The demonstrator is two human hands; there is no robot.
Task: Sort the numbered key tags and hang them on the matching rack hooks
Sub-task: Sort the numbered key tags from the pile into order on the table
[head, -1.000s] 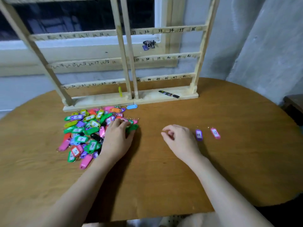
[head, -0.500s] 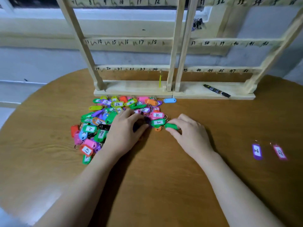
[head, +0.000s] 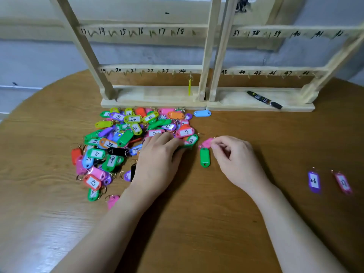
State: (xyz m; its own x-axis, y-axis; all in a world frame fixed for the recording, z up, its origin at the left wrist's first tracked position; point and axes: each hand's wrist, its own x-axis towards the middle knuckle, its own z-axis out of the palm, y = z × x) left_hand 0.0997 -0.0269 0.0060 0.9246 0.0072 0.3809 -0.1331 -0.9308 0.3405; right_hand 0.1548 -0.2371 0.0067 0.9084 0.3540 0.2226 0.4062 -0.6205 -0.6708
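A heap of coloured numbered key tags (head: 126, 138) lies on the round wooden table (head: 197, 223) in front of a wooden rack (head: 208, 56) with numbered hooks. My left hand (head: 157, 160) rests flat on the heap's right edge, fingers spread over tags. My right hand (head: 234, 158) pinches a pink tag (head: 206, 143) at its fingertips, just right of the heap. A green tag (head: 204, 157) lies face down beside it. A yellow tag (head: 189, 87) hangs on the hook by 24. Tags hang high on the rack (head: 241, 5).
A purple tag marked 26 (head: 314, 182) and a pink tag (head: 343, 183) lie apart at the right. A black marker (head: 264, 99) rests on the rack base. A blue tag (head: 202, 113) lies alone by the base. A wall stands behind the rack.
The view has tilted down and closer. My right hand came from the table's middle to the heap, drew a green tag out, and now pinches a pink tag. My left hand stayed on the heap.
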